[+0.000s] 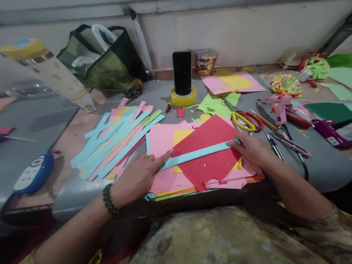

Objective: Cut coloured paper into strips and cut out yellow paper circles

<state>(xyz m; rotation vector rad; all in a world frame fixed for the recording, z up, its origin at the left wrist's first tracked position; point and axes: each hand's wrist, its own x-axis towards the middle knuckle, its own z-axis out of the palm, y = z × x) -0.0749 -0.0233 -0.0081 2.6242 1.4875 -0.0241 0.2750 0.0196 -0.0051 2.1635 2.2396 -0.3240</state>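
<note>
A light blue paper strip [201, 154] stretches between my two hands across a red paper sheet [211, 168]. My left hand [142, 172] grips the strip's left end, its index finger pointing out along the upper edge. The right end is pinched between thumb and fingers of my right hand [253, 150]. Under the red sheet lies a stack of pink paper [161, 139], with yellow and other colours peeking out. To the left, cut paper strips [118, 141] in blue, pink, yellow and green are spread in a loose pile close to my left hand.
Scissors [244, 120], a box cutter [292, 143] and a pink glue gun [280, 104] lie at right. A phone [182, 73] stands in a tape roll [183, 97] behind. A tall tumbler [54, 77], green bag [108, 58] and blue power strip [34, 174] are leftward.
</note>
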